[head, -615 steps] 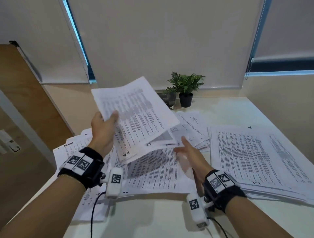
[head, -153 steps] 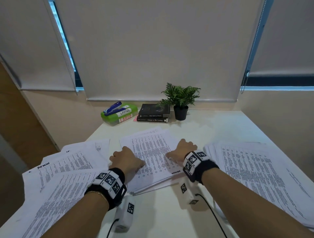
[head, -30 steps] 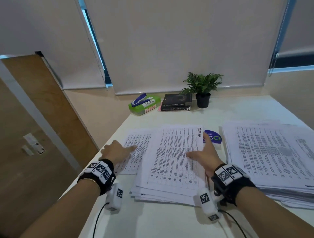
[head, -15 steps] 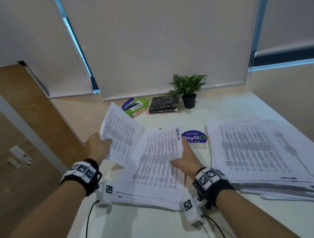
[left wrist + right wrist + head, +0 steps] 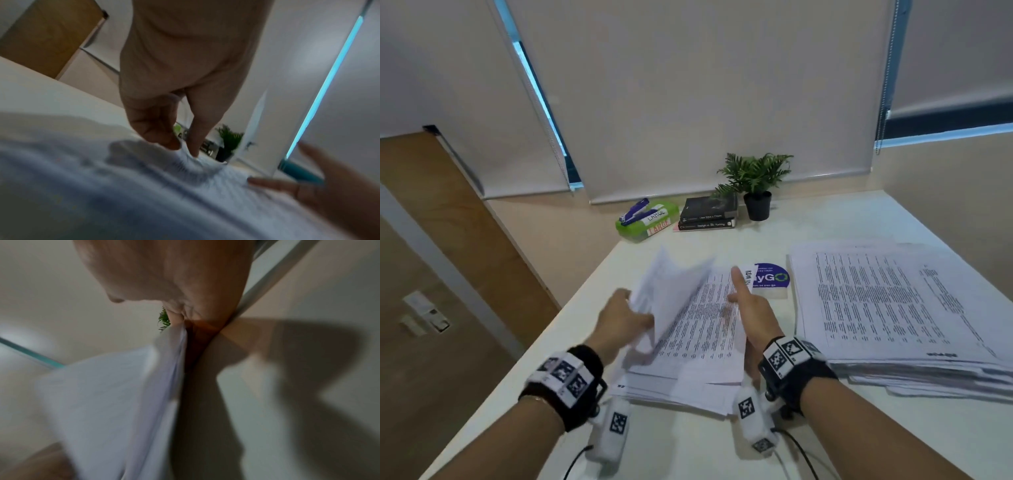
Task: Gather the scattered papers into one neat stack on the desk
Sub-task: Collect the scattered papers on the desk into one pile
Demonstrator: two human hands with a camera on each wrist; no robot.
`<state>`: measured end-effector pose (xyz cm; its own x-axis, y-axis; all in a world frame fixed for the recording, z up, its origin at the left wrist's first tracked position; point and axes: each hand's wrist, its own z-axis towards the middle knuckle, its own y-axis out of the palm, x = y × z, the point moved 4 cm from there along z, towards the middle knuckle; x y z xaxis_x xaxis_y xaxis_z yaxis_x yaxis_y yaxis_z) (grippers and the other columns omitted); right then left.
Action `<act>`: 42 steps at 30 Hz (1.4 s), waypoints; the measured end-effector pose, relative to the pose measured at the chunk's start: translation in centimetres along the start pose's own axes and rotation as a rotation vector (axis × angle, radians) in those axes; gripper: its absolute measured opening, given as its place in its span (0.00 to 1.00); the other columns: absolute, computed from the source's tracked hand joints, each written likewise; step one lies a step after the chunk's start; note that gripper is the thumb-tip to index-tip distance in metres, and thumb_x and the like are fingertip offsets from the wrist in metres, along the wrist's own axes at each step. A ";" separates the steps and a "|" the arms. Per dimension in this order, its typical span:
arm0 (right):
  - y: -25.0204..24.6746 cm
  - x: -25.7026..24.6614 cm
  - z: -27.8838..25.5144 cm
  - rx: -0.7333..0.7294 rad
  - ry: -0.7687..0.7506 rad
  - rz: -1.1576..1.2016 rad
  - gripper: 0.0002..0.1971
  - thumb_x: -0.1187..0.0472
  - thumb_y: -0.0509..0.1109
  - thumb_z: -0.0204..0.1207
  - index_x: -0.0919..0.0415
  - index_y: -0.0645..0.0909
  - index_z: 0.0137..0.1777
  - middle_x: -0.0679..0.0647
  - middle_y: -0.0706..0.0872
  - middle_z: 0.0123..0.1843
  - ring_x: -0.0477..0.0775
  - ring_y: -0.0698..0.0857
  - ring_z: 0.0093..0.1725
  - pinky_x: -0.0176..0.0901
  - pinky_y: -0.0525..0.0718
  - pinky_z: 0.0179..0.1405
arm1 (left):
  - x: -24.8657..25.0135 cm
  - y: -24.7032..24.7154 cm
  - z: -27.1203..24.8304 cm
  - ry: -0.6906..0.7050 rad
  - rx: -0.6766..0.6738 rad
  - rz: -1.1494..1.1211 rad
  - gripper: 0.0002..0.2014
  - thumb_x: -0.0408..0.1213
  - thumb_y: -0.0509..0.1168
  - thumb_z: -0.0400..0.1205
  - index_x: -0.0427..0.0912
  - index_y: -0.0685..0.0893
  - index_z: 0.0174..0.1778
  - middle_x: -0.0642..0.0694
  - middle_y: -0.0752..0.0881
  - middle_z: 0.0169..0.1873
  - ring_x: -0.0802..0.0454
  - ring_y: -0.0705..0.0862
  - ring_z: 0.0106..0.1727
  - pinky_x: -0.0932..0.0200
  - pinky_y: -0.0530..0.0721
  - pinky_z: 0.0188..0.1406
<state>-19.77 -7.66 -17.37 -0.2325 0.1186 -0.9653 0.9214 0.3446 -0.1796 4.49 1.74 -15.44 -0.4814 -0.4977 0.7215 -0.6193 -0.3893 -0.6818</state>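
White printed sheets fill the near desk (image 5: 688,442), with the middle pile (image 5: 698,346) as the landmark. At its near-left edge the left hand (image 5: 625,320) pinches a few lifted sheets (image 5: 671,291) between thumb and fingers, tilted over the pile and blurred. On its right edge the right hand (image 5: 751,308) lies flat with fingers straight, steadying the top page — forefinger pointing away. Right of the pile, apart from it, sits a larger, ragged stack (image 5: 893,308). Just beyond the pile's far-right corner lies a blue round sticker (image 5: 774,277); farther back stand a green box (image 5: 645,222), dark books (image 5: 709,216) and a potted plant (image 5: 756,185). Risk, as I judge it: the loosely pinched sheets may land askew or slide off the left desk edge — the pile lies close to it.
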 end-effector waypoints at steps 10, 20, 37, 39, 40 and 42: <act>0.6 1.0 -0.3 -0.079 -0.082 -0.122 0.41 0.68 0.73 0.80 0.52 0.58 0.88 0.49 0.80 0.72 0.53 0.81 0.57 0.44 0.81 0.61 | 0.0 1.1 -0.2 -0.114 -0.277 0.379 0.39 0.57 0.90 0.64 0.38 0.81 0.61 0.42 0.82 0.66 0.47 0.83 0.60 0.53 0.82 0.56; -2.7 -1.3 -2.7 -0.125 -0.297 -0.002 0.35 0.79 0.68 0.76 0.49 0.79 0.79 0.47 0.76 0.81 0.46 0.80 0.69 0.24 0.81 0.51 | 3.6 2.3 -2.6 -0.087 -0.269 0.089 0.32 0.65 0.79 0.75 0.50 0.62 0.38 0.46 0.71 0.28 0.48 0.72 0.30 0.56 0.71 0.35; -26.9 1.9 -0.9 0.261 0.089 -0.409 0.43 0.66 0.78 0.77 0.58 0.61 0.89 0.64 0.75 0.82 0.65 0.80 0.74 0.54 0.80 0.72 | 19.1 19.9 -5.0 0.212 -0.409 -0.375 0.18 0.21 0.75 0.81 0.33 0.84 0.67 0.34 0.93 0.58 0.30 0.94 0.58 0.28 0.92 0.59; -27.9 2.8 -0.8 0.280 0.154 -0.584 0.40 0.56 0.77 0.77 0.56 0.65 0.87 0.63 0.77 0.81 0.66 0.77 0.77 0.58 0.78 0.76 | 19.2 21.1 -4.9 0.247 -0.354 -0.174 0.17 0.29 0.79 0.78 0.35 0.85 0.62 0.35 0.93 0.53 0.37 0.94 0.52 0.33 0.94 0.54; -28.6 3.0 -0.8 0.320 0.178 -0.692 0.39 0.50 0.76 0.76 0.55 0.68 0.86 0.64 0.75 0.81 0.68 0.73 0.80 0.62 0.75 0.77 | 19.1 21.5 -4.6 0.268 -0.327 -0.049 0.15 0.35 0.79 0.78 0.35 0.87 0.56 0.36 0.93 0.49 0.41 0.92 0.48 0.37 0.94 0.50; -29.6 3.5 -0.8 0.389 0.250 -0.799 0.42 0.40 0.74 0.74 0.58 0.66 0.84 0.68 0.70 0.83 0.73 0.68 0.82 0.67 0.73 0.79 | 18.6 21.8 -4.3 0.239 -0.291 0.134 0.19 0.50 0.78 0.75 0.37 0.86 0.46 0.38 0.90 0.46 0.43 0.89 0.46 0.48 0.89 0.40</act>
<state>-48.11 -16.69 -15.25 -0.8630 0.1937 -0.4665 0.4877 0.0786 -0.8695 -20.64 -12.65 -16.33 -0.6794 -0.3217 0.6595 -0.6744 -0.0804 -0.7339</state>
